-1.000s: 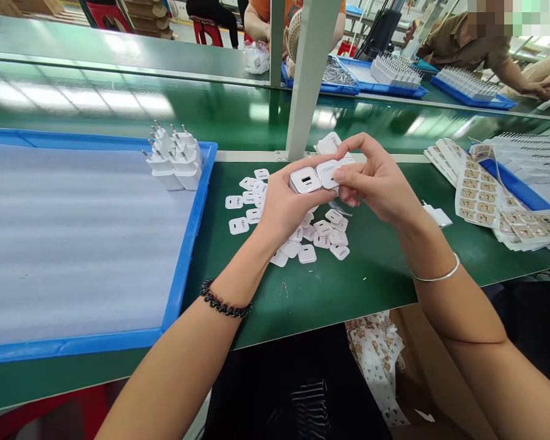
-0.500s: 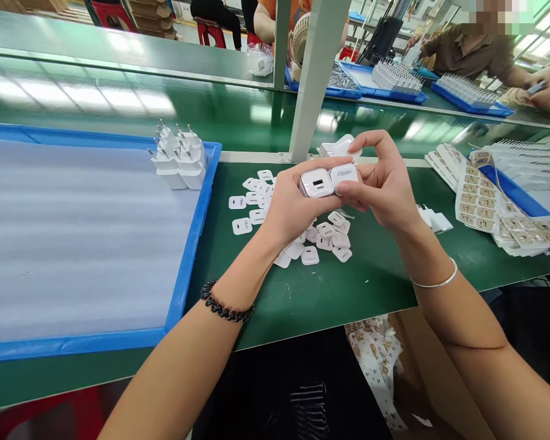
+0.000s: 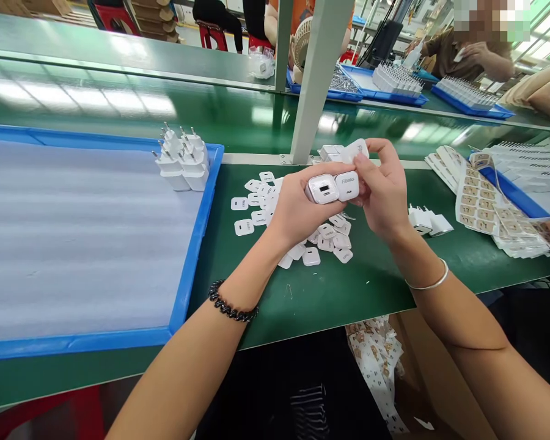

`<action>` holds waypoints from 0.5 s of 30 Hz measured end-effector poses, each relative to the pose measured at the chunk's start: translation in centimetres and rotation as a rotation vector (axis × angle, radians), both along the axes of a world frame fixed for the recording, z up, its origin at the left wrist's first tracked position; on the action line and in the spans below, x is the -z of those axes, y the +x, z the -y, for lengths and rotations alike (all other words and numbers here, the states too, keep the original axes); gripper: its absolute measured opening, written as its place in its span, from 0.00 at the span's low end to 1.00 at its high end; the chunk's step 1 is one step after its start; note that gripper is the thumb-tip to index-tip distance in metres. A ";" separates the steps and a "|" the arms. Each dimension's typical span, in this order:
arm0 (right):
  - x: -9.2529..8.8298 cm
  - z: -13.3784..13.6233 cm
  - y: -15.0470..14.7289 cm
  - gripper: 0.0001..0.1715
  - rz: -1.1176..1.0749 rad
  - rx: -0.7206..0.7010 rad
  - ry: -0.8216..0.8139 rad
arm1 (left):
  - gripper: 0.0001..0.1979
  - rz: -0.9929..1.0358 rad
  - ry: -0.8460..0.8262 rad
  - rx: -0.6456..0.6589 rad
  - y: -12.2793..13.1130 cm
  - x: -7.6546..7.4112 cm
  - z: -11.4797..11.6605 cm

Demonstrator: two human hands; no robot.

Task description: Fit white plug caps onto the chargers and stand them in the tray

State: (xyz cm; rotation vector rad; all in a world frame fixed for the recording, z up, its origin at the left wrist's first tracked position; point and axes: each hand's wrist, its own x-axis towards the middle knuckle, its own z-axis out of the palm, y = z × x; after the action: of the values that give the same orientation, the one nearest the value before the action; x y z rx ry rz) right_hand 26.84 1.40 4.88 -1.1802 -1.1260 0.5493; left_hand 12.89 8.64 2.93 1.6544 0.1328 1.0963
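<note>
Left hand (image 3: 297, 205) grips two white USB chargers (image 3: 323, 189) side by side above loose Fibaks plates (image 3: 244, 227), ports facing wearer, probably for visibility; right hand (image 3: 385, 189) pinches a white printed plate (image 3: 355, 151) just beside.

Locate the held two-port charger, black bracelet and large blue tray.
Two-port charger (image 3: 323, 189): head view, on its port face.
Black bracelet (image 3: 228, 310): head view, on its band.
Large blue tray (image 3: 194, 242): head view, on its right wall.

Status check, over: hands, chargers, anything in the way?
Left fingers around two white charger blocks, port faces toward camera. Right fingers pinching white cover. Loose covers scattered on green bench underneath.
</note>
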 end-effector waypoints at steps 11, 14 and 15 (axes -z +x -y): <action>-2.1 1.9 -0.4 0.06 0.133 -0.172 0.035 | 0.14 -0.010 0.013 -0.084 0.1 0.4 -0.1; -2.1 2.1 -0.9 0.05 0.232 -0.231 -0.031 | 0.10 0.010 0.035 -0.077 0.1 0.2 -0.1; -2.1 2.1 -1.1 0.05 0.246 -0.231 -0.039 | 0.08 0.019 0.047 -0.072 0.1 0.1 0.0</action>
State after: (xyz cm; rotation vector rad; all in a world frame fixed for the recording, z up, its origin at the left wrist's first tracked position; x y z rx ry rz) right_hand 25.78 -0.72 7.01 -1.1813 -1.4800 0.6158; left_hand 12.97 8.67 2.83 1.6914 0.1566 1.1775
